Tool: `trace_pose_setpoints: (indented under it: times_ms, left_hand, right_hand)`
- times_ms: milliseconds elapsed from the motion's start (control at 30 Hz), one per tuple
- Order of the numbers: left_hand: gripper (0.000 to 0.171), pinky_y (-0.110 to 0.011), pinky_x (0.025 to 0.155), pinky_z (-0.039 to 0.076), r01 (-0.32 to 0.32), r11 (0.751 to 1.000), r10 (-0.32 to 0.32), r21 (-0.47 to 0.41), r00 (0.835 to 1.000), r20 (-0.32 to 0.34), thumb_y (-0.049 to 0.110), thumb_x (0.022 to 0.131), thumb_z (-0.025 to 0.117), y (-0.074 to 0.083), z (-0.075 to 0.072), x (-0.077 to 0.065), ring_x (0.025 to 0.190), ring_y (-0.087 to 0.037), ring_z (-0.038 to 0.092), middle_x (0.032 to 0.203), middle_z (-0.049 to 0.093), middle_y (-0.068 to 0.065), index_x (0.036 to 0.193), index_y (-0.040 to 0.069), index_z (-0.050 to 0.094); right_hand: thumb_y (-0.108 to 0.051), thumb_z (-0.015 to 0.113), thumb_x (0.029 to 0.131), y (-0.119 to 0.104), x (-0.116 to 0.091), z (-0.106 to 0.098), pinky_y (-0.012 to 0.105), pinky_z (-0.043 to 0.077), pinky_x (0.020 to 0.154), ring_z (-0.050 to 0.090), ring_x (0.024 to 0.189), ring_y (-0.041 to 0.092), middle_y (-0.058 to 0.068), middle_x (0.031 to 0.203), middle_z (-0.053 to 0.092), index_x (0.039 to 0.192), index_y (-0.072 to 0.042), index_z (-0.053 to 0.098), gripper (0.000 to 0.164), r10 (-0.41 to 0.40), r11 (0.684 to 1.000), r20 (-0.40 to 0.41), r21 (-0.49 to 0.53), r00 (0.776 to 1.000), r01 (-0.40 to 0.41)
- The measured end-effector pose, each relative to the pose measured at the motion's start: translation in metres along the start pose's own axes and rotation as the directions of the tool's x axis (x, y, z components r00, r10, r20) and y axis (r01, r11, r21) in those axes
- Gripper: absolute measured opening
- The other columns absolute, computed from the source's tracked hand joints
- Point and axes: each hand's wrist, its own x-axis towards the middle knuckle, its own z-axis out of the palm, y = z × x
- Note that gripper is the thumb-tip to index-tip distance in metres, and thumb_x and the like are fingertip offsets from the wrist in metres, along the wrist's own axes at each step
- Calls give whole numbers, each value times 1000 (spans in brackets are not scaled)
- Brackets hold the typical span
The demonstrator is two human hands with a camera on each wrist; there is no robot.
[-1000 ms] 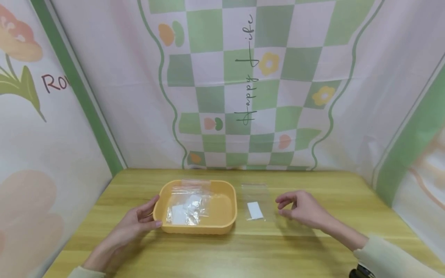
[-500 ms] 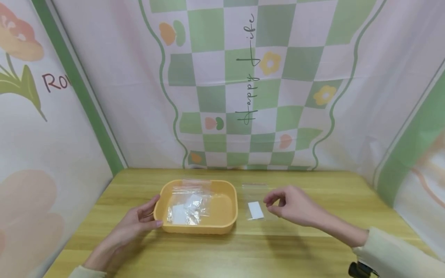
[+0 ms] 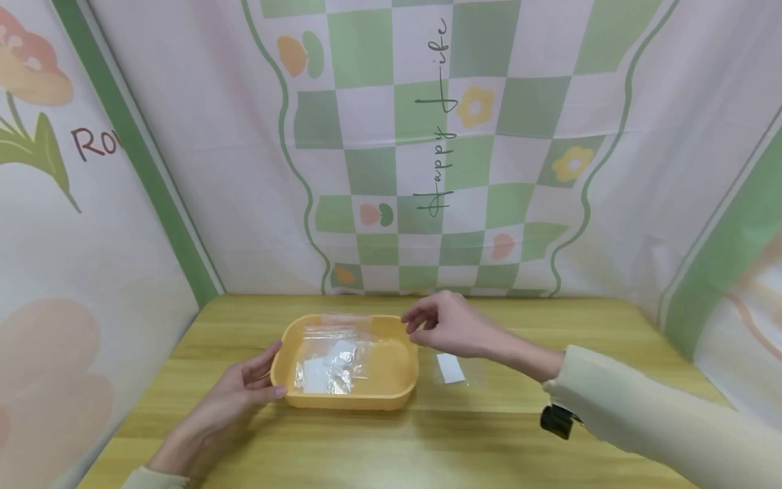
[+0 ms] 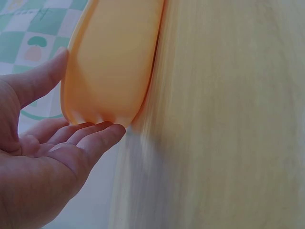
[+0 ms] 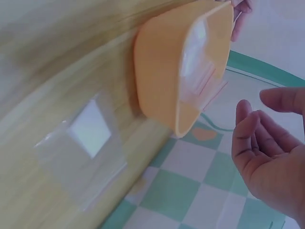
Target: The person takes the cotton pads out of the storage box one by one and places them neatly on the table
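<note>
The yellow tray (image 3: 348, 402) stands on the wooden table (image 3: 342, 448), near the far edge and left of its middle. The left hand (image 3: 229, 397) grips the tray's left end, thumb at the rim, fingers against the outer wall. Clear zip bags (image 3: 330, 363) with white inserts lie inside, toward that end, closures at the far wall. The right hand (image 3: 449, 326), fingers bent, grasps nothing; it hovers near the tray's far right corner. A loose clear bag (image 5: 78, 167) containing a white card (image 5: 91, 129) lies just beside the tray's right end.
</note>
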Motion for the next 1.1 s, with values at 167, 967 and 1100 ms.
trace_pose_setpoints:
  times_ms: [167,967,1100]
  left_hand:
    - [96,-31,109,48,-6,1000,6,-12,1000,6,2,92,78,-1,-1,0,146,-54,30,166,14,-31,162,-8,14]
    - [96,-31,109,47,-11,1000,11,3,1000,13,3,92,78,-2,-3,3,146,-54,31,166,14,-32,162,-10,14]
    - [95,-31,109,47,-19,1000,18,20,1000,13,3,92,79,-2,-3,2,146,-54,31,166,15,-32,162,-10,15]
  right_hand:
    - [-5,74,90,-2,23,13,31,63,82,73,97,18,1,100,77,121,1,74,32,-10,999,80,50,997,6]
    - [5,66,78,25,80,80,26,56,83,71,98,23,15,115,78,141,7,55,64,-30,999,264,-11,964,34]
    - [5,65,78,25,82,83,25,57,86,73,101,24,13,114,78,139,7,57,61,-30,999,275,-19,961,37]
